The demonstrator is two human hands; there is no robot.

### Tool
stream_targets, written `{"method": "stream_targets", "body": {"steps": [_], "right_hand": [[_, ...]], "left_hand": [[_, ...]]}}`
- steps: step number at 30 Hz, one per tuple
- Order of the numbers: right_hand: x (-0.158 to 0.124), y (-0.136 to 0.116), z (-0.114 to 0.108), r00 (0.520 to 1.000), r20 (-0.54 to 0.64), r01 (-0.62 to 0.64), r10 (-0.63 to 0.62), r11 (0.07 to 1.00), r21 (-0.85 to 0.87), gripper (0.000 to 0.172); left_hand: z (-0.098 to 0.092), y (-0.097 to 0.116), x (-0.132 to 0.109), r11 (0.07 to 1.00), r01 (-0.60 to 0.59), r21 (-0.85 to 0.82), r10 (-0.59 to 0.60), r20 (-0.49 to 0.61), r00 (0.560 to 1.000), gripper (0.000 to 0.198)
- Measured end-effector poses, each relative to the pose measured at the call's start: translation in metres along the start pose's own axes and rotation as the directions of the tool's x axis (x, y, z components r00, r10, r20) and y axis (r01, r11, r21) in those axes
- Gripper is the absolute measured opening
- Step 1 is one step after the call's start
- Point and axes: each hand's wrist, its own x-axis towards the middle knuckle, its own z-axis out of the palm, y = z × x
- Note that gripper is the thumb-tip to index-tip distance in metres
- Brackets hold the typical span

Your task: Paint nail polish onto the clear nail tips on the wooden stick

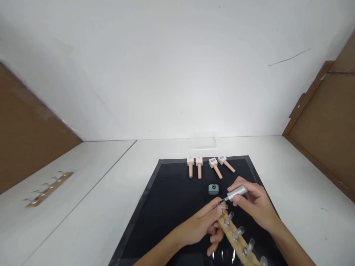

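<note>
My left hand (203, 221) grips the far end of a wooden nail-tip stand (232, 236), with its fingers closed around it. Several clear nail tips (238, 232) rise from the stand in a row that runs toward the lower right. My right hand (257, 203) pinches the silver cap of a nail polish brush (237, 193). The dark brush end points down-left, close to the farthest nail tip (223, 207) by my left fingertips; whether it touches cannot be made out. Just beyond the hands stands an uncapped teal nail polish bottle (213, 189).
Beyond the teal bottle, several nail polish bottles with peach caps (199, 166) lie on the black mat (166, 199). A second wooden stand with nail tips (50, 189) sits on the white table at left. A clear plastic piece (203, 143) is at the back.
</note>
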Motion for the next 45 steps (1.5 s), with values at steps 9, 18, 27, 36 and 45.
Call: {"method": "stream_targets", "body": {"steps": [9,18,27,36,45], "right_hand": [[0.0016,-0.0026,-0.0031,0.991,0.017,0.133,-0.132,0.983,-0.129,0.009],[0.0020,-0.0056,-0.0029,0.973,0.109,0.221,-0.206,0.963,-0.155,0.012],[0.0031,-0.0074,-0.0010,0.965,0.119,0.250,-0.233,0.956,-0.152,0.011],[0.0038,-0.0083,-0.0004,0.963,0.132,0.257,-0.237,0.950,-0.174,0.011],[0.0033,-0.0082,-0.0003,0.964,0.125,0.254,-0.235,0.953,-0.163,0.010]], "left_hand": [[-0.0008,0.0037,-0.0013,0.999,-0.038,-0.037,0.039,0.027,0.999,0.030],[-0.0060,0.0015,-0.0012,0.996,-0.027,-0.086,0.032,0.058,0.998,0.025],[-0.0045,0.0018,-0.0005,0.998,-0.008,-0.062,0.011,0.051,0.999,0.025],[-0.0020,0.0055,-0.0004,0.998,0.011,-0.055,-0.009,0.041,0.999,0.028],[-0.0039,0.0035,-0.0008,0.999,-0.001,-0.049,0.003,0.041,0.999,0.027]]}}
